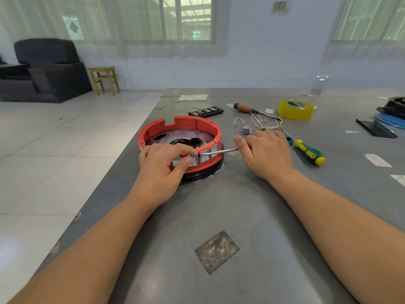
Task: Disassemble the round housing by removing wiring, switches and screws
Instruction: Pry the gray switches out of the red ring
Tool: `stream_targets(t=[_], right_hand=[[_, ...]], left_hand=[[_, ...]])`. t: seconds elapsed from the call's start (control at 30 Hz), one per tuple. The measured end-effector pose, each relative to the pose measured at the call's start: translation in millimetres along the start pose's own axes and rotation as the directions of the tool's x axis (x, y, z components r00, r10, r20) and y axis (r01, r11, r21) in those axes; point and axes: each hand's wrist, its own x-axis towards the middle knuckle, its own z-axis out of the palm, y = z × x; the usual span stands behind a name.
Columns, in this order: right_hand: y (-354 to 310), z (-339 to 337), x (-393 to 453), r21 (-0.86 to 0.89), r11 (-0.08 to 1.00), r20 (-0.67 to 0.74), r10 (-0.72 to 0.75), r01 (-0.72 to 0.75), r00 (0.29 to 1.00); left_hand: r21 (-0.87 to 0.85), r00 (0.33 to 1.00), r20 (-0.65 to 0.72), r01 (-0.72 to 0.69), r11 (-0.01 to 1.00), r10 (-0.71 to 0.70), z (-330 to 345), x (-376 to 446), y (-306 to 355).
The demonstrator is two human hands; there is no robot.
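Observation:
The red round housing (186, 122) sits on a black base on the grey table, with a metal plate inside it. Three grey rocker switches (205, 157) line its front wall. My left hand (161, 165) rests on the front rim, its thumb and forefinger pinching the leftmost switch (193, 162). My right hand (268, 154) grips a screwdriver (221, 151). The metal shaft runs left, and its tip is at the top edge of the middle switch. Removed wiring (266, 123) and a loose grey switch (246, 129) lie behind my right hand.
A green and yellow screwdriver (309, 152) lies right of my hand. Further back are a wooden-handled screwdriver (243, 107), a yellow tape roll (295, 109) and a black bit case (206, 111). Black and blue parts (392, 116) sit at the far right. The table's left edge runs close to the housing.

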Motion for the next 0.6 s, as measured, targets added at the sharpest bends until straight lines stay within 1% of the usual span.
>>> stream_targets(t=[0.07,0.23,0.4,0.6], right_hand=[[5,-4,-12,0.003,1.0,-0.026,-0.025,0.026,0.999],[20,-10,-41,-0.034,0.995,-0.025,-0.09,0.089,0.996],[25,-14,-54,-0.083,0.992,0.025,-0.095,0.097,0.995],[12,-17,-56,-0.057,0.997,0.052,-0.047,0.05,0.998]], left_hand=[[-0.012,1.0,-0.008,0.004,1.0,-0.004,0,1,0],[-0.022,1.0,-0.02,0.015,1.0,-0.016,-1,2,-3],[-0.044,0.999,-0.022,0.023,0.999,-0.024,-2,2,-1],[-0.052,0.999,-0.024,0.04,0.998,-0.041,-3,1,2]])
